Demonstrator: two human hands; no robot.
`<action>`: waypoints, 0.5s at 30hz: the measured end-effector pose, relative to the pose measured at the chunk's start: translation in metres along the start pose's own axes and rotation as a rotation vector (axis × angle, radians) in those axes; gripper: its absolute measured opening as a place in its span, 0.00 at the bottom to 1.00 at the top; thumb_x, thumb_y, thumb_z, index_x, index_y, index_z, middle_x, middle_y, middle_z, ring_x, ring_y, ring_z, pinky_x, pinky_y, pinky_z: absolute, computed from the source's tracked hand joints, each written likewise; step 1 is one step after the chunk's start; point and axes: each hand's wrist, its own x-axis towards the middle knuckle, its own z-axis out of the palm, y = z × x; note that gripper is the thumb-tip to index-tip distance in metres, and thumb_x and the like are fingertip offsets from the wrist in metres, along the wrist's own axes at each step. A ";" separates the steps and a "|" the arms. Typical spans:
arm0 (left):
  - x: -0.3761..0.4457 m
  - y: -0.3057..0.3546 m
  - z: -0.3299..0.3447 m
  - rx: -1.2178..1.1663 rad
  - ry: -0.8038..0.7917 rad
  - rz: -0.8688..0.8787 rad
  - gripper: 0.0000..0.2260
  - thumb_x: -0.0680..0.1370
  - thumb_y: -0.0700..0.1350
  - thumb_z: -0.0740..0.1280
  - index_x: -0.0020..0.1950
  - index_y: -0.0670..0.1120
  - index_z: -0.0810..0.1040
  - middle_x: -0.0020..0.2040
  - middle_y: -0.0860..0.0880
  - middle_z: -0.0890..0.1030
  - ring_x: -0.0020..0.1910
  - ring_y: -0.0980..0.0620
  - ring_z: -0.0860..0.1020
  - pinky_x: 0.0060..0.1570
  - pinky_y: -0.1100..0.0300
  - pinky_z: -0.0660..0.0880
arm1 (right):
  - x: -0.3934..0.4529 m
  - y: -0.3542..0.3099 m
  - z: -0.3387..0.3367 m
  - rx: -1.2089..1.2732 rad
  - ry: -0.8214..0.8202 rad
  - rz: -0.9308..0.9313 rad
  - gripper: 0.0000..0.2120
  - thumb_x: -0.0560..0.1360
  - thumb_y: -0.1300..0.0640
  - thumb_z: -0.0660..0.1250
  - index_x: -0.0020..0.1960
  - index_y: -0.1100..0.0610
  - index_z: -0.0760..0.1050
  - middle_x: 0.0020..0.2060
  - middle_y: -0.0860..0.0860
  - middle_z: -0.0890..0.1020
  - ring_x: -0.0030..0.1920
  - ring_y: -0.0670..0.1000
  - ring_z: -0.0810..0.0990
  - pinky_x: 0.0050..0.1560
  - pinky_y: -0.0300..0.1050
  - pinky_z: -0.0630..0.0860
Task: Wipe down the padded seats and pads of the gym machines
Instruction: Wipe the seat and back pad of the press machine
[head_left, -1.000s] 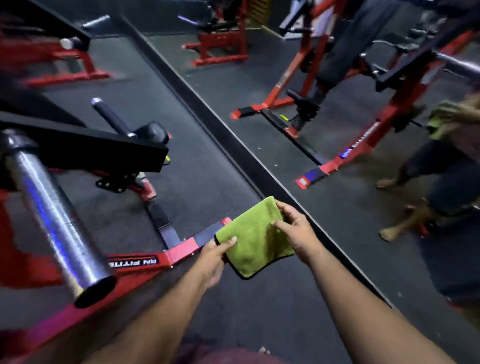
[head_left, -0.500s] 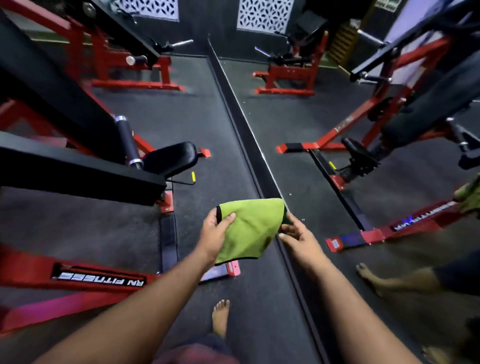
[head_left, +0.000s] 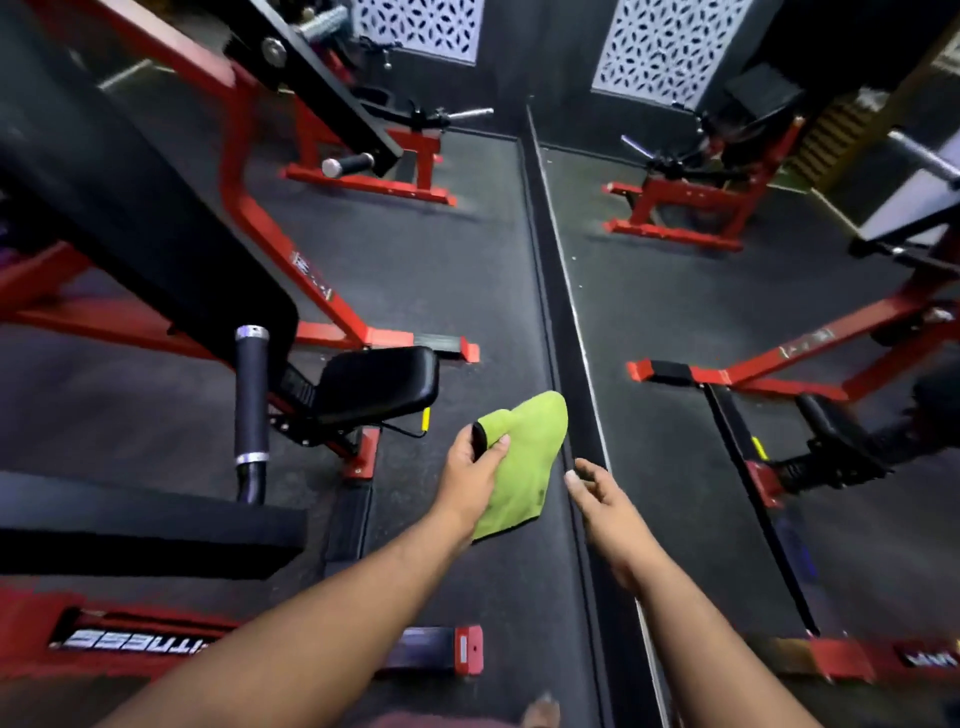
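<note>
Gym floor (head_left: 457, 270), dark rubber matting, w/ a mirror wall running up the right side so machines repeat in reflection. Biggest item: red-framed machine (head_left: 249, 218) on the left, w/ a long black back pad (head_left: 130, 218) sloping down toward its small black seat pad (head_left: 379, 382). A black foam-covered handle (head_left: 251, 395) stands upright just beside the seat. Another red machine (head_left: 363, 156) sits farther back.

Green cloth (head_left: 524, 457) hangs from the left hand (head_left: 470, 478), whose grip is closed on the cloth's upper corner, thumb and fingers pinching it; cloth is in the air, near the seat pad but not touching it. Right hand (head_left: 597, 499) is beside the cloth, apart from it, fingers loosely extended, holding nothing.

Step, as I judge it: btwn pads, cloth readied, no wiping contact yet. Next move likely calls for carrying the cloth left and slightly fwd to the seat pad, flattening it under the palm, then stroking across the top. Back pad above probably follows.
</note>
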 end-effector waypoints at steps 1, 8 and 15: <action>0.012 0.001 0.006 -0.028 0.013 -0.014 0.17 0.72 0.54 0.75 0.59 0.51 0.81 0.59 0.50 0.86 0.62 0.47 0.82 0.66 0.45 0.77 | 0.022 -0.008 0.003 0.029 0.004 0.023 0.27 0.80 0.38 0.65 0.76 0.46 0.67 0.66 0.49 0.78 0.66 0.48 0.77 0.68 0.50 0.73; 0.120 0.009 0.035 -0.491 0.271 -0.169 0.12 0.80 0.42 0.69 0.64 0.44 0.79 0.58 0.42 0.86 0.54 0.46 0.86 0.45 0.53 0.83 | 0.188 -0.066 0.027 0.221 -0.061 0.361 0.48 0.73 0.23 0.57 0.83 0.51 0.50 0.79 0.53 0.64 0.72 0.66 0.70 0.60 0.82 0.68; 0.214 0.008 0.023 -0.639 0.586 -0.157 0.08 0.82 0.43 0.67 0.60 0.46 0.81 0.57 0.43 0.86 0.53 0.47 0.86 0.48 0.53 0.83 | 0.333 -0.111 0.062 0.250 -0.398 0.251 0.35 0.72 0.37 0.75 0.71 0.56 0.72 0.61 0.55 0.83 0.58 0.57 0.85 0.59 0.62 0.81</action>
